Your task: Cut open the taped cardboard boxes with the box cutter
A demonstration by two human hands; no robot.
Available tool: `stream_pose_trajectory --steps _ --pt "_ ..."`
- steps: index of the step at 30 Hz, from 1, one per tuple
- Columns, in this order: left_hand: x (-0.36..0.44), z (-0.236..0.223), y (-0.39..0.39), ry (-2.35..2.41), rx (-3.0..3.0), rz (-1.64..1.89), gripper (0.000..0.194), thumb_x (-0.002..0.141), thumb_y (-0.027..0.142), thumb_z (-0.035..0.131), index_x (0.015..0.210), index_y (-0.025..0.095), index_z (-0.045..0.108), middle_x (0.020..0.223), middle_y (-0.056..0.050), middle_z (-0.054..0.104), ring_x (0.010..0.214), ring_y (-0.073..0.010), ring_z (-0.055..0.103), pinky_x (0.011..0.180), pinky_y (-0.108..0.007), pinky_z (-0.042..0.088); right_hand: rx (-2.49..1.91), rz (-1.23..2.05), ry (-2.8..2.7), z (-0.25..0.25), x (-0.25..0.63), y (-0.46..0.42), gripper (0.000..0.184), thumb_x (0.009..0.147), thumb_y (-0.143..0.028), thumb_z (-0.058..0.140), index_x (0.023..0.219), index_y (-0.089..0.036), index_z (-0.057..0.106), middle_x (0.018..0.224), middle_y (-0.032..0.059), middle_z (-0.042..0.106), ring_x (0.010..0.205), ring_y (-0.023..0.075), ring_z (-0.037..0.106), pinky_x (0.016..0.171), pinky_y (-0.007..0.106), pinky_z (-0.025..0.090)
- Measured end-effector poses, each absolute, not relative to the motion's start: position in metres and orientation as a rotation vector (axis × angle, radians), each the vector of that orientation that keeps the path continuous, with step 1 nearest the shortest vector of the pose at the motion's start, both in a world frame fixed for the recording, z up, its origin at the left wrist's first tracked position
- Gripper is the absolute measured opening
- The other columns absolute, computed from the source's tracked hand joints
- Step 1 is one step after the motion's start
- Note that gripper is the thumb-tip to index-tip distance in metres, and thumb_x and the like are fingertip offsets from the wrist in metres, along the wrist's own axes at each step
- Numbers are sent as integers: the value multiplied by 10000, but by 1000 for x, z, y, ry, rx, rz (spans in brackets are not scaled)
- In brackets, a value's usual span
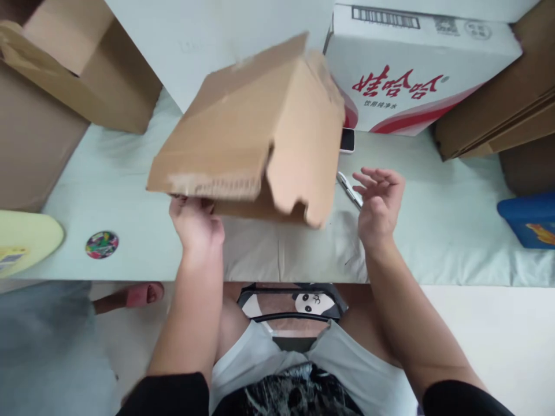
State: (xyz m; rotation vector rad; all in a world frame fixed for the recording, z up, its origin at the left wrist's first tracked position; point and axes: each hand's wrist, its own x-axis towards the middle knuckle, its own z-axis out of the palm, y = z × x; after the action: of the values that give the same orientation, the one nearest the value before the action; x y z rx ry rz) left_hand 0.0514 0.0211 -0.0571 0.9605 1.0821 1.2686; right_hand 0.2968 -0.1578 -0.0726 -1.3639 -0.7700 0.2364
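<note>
A brown cardboard box [236, 124] is held up over the table, tilted, with an open flap side facing me. My left hand [197, 222] grips its lower left edge; the fingertips go out of sight under the cardboard. To the right of the box, my right hand [380, 199] is raised and empty, its fingers apart and palm turned up. A silver pen [349, 190] lies on the table just left of that hand. Behind the box's right side, part of a dark-screened device with a white edge [347, 140] shows.
A white carton with red lettering [403, 81] stands at the back. Cardboard boxes [125, 75] line the left and more [489, 92] the right. A colourful round disc [102, 245], a pale yellow container [28, 240] and a blue box [531, 219] rest on the pale green tabletop [433, 231].
</note>
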Motion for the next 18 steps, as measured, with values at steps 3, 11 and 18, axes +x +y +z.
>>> stream_pose_trajectory --steps 3,11,18 --pt "59 -58 19 1106 751 1374 181 888 284 649 1032 233 552 1033 -47 748 986 -200 726 903 -414 613 -1369 427 -827 -77 293 -155 839 693 -855 677 1313 -339 444 1475 107 562 1261 290 666 982 427 563" --pt "74 -67 2 1085 1009 1453 338 713 373 729 1007 246 620 996 -35 705 993 -220 696 806 -345 580 -1330 501 -914 -85 295 -153 917 706 -882 672 1393 -364 355 1631 133 409 1406 331 589 1118 514 525" --pt "83 -67 -10 1135 976 1434 331 672 372 769 932 245 607 896 1 650 875 -179 659 692 -270 548 -1388 341 -1104 -92 284 -156 964 747 -716 793 1502 -369 306 1729 133 242 1565 349 412 1260 590 404"
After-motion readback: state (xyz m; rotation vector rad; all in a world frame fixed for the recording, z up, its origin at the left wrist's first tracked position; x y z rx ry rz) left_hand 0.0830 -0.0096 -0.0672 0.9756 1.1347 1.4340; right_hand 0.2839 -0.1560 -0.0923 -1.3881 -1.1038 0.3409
